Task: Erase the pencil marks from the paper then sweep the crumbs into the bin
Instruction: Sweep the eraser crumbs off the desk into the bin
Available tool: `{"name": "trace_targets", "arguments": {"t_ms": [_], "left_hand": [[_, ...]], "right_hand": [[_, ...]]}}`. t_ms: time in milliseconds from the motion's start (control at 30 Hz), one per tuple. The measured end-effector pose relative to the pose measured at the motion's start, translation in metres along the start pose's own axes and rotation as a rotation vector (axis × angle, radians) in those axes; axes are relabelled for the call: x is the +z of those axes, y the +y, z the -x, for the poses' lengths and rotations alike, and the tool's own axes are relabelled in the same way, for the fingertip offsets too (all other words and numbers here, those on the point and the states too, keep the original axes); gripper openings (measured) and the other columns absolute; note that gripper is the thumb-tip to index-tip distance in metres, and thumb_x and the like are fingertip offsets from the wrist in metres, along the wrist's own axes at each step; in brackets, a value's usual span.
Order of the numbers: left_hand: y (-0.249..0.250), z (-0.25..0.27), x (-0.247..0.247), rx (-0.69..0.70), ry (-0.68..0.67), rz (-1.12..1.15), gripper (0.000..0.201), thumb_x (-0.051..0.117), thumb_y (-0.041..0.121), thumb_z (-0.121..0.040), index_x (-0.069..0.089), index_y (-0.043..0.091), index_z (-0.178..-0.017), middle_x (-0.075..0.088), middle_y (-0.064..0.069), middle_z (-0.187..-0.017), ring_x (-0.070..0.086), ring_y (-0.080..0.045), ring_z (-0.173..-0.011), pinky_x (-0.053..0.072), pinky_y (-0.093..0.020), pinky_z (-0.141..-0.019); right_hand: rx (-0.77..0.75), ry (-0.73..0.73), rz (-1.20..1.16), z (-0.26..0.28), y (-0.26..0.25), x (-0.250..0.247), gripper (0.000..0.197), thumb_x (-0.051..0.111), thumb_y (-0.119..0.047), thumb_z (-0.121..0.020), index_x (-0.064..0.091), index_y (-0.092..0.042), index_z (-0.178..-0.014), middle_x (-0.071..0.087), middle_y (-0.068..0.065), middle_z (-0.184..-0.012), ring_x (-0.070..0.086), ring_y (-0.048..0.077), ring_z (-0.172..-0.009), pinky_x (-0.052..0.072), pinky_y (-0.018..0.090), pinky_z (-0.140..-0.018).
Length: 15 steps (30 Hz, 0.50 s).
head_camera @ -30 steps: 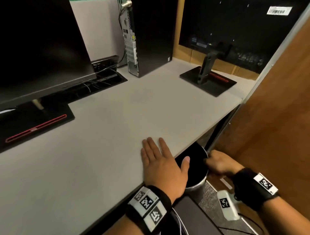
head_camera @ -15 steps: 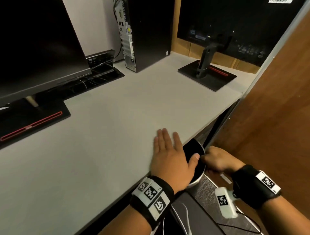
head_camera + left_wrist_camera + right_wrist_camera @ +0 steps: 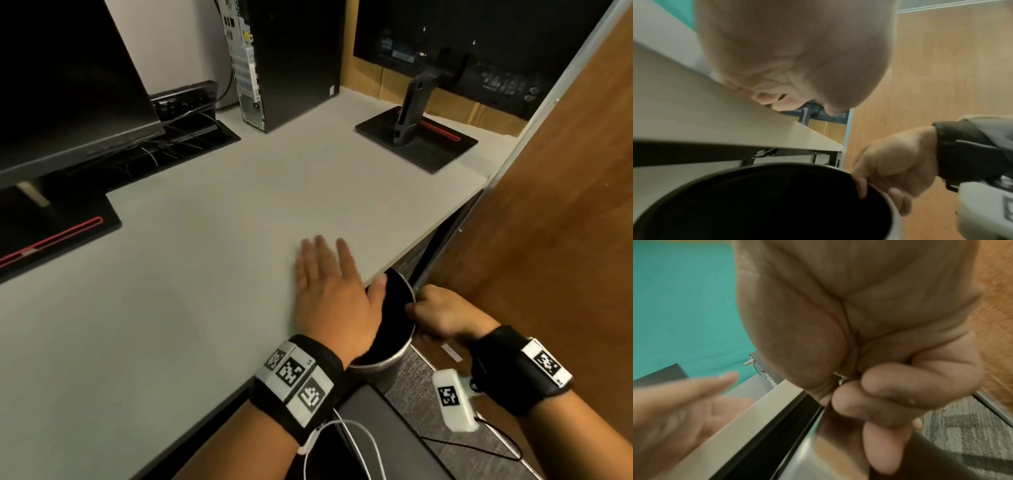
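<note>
My left hand (image 3: 329, 274) lies flat on the grey desk (image 3: 205, 240) at its near right edge, fingers straight, thumb over the bin's mouth. The round metal bin (image 3: 394, 361) with a black inside (image 3: 777, 203) sits just below the desk edge. My right hand (image 3: 442, 313) grips the bin's rim, thumb inside and fingers (image 3: 898, 199) curled on the outside wall. In the right wrist view those curled fingers (image 3: 890, 402) pinch the shiny rim (image 3: 809, 443). No paper, eraser or crumbs show in any view.
A black monitor (image 3: 68, 85) on its base stands at the left, a computer tower (image 3: 284, 61) at the back, a second monitor stand (image 3: 416, 137) at the back right. A wooden panel (image 3: 548, 222) walls the right side. Carpet (image 3: 421, 404) lies below.
My left hand has slid along the desk edge towards the right, staying flat. The right hand keeps its grip on the bin rim. The head view has shifted.
</note>
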<state>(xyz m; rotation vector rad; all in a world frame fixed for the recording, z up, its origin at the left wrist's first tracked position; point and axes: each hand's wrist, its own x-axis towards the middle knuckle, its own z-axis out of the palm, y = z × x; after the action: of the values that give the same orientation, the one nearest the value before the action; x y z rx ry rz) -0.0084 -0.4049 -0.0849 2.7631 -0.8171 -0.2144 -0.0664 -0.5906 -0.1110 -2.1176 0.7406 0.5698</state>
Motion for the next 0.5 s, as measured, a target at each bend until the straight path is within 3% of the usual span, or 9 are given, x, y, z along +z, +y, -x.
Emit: {"name": "trace_targets", "arguments": {"t_ms": [67, 167, 200, 267, 333, 433, 500], "left_hand": [[0.004, 0.003, 0.005, -0.01, -0.085, -0.076, 0.088, 0.013, 0.069, -0.098, -0.005, 0.009, -0.16, -0.012, -0.028, -0.163, -0.018, -0.041, -0.151, -0.005, -0.053, -0.123], [0.019, 0.01, 0.009, 0.291, -0.109, 0.115, 0.08, 0.021, 0.063, -0.102, 0.001, 0.014, -0.161, -0.003, -0.018, -0.167, -0.009, -0.032, -0.154, 0.003, -0.049, -0.125], [0.021, 0.009, 0.008, 0.305, -0.073, 0.169, 0.077, 0.023, 0.06, -0.103, 0.003, 0.014, -0.161, -0.001, -0.015, -0.168, -0.008, -0.029, -0.155, 0.004, -0.047, -0.125], [0.018, 0.0, 0.005, 0.146, 0.004, 0.142, 0.078, 0.019, 0.061, -0.102, 0.002, 0.013, -0.161, -0.004, -0.018, -0.167, -0.013, -0.031, -0.154, -0.002, -0.048, -0.125], [0.014, -0.007, 0.007, 0.0, -0.072, 0.03, 0.086, 0.013, 0.068, -0.099, -0.005, 0.011, -0.16, -0.013, -0.025, -0.164, -0.021, -0.038, -0.151, -0.008, -0.052, -0.123], [0.021, -0.005, 0.009, 0.27, -0.181, 0.07, 0.087, 0.011, 0.071, -0.096, -0.003, 0.014, -0.161, -0.011, -0.02, -0.166, -0.019, -0.033, -0.152, -0.003, -0.051, -0.124], [0.027, -0.006, 0.003, 0.326, -0.129, 0.185, 0.079, 0.015, 0.064, -0.1, 0.002, 0.016, -0.162, -0.007, -0.013, -0.168, -0.014, -0.026, -0.154, 0.0, -0.047, -0.125]], "right_hand": [[-0.001, 0.006, -0.01, 0.002, 0.0, -0.003, 0.037, 0.049, -0.012, -0.095, 0.07, 0.014, -0.077, 0.067, 0.014, -0.055, 0.055, 0.021, -0.044, 0.041, 0.025, -0.042], [-0.037, 0.025, -0.065, 0.005, -0.003, -0.009, 0.037, 0.051, -0.009, -0.094, 0.066, 0.003, -0.062, 0.062, 0.014, -0.049, 0.052, 0.019, -0.037, 0.037, 0.025, -0.042], [-0.045, 0.031, -0.071, 0.005, -0.002, -0.011, 0.037, 0.051, -0.01, -0.095, 0.066, 0.002, -0.063, 0.062, 0.013, -0.049, 0.052, 0.018, -0.037, 0.036, 0.024, -0.042], [-0.034, 0.058, -0.026, 0.006, -0.002, -0.012, 0.036, 0.051, -0.013, -0.095, 0.069, 0.007, -0.071, 0.064, 0.013, -0.05, 0.053, 0.019, -0.039, 0.038, 0.024, -0.041], [-0.031, 0.081, 0.003, 0.009, -0.002, -0.013, 0.036, 0.051, -0.012, -0.094, 0.069, 0.005, -0.068, 0.063, 0.01, -0.048, 0.052, 0.019, -0.039, 0.039, 0.023, -0.04], [-0.071, 0.049, -0.066, 0.015, -0.004, -0.016, 0.04, 0.05, -0.007, -0.095, 0.064, -0.005, -0.057, 0.06, 0.01, -0.046, 0.05, 0.016, -0.036, 0.036, 0.023, -0.04], [-0.082, 0.037, -0.076, 0.016, -0.005, -0.018, 0.038, 0.049, -0.008, -0.095, 0.066, -0.001, -0.062, 0.063, 0.017, -0.051, 0.049, 0.017, -0.036, 0.036, 0.023, -0.04]]}}
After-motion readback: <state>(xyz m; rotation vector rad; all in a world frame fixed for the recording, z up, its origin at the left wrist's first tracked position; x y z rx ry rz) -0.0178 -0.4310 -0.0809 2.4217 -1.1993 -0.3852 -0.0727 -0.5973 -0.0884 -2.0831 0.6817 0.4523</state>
